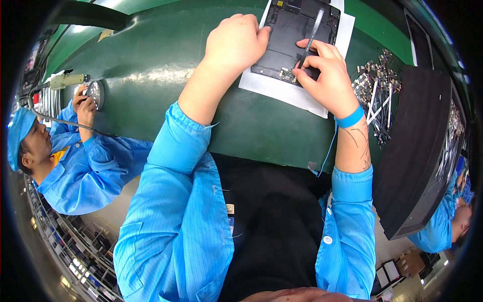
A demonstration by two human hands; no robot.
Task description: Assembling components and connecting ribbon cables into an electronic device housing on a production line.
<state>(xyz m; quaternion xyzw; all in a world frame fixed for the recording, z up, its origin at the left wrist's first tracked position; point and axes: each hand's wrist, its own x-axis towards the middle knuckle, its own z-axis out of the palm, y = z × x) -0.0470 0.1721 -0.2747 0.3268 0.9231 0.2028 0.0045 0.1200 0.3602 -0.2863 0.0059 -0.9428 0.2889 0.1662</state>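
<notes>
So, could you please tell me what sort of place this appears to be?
Probably an electronics assembly or repair workshop: an opened dark device, a pile of small parts and cables, and a blue wristband.

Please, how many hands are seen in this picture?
4. The wearer's left hand is at the left edge of the dark device; the right hand is over its lower right. A co-worker at far left shows an upper hand and a lower hand. Others may be hidden.

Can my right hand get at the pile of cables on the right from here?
Probably yes: the pile of cables lies just beside the right hand with nothing visible between, though it appears to hold a thin strip.
</notes>
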